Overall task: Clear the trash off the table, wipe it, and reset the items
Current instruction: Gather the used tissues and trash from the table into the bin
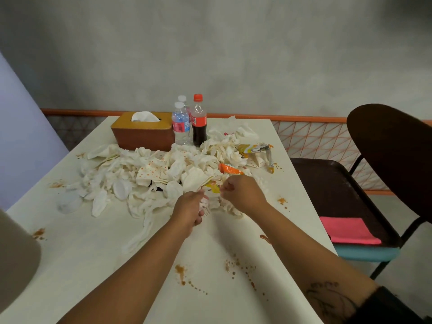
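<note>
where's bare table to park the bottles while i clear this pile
Bare: the near half of the table around both forearms, only sauce spots; a strip along the right edge. Crowded: napkin pile mid-table, tissue box and bottles behind it.

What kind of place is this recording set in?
Probably a fast-food or canteen dining area: a table heaped with used napkins, a tissue box and a serving tray on the chair beside it.

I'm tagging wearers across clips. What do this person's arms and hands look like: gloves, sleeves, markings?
The left hand and right hand are bare: no gloves, and no rings or watch show. The left forearm is uncovered to the frame edge. The right forearm carries a dark line tattoo, with a black sleeve beyond it.
</note>
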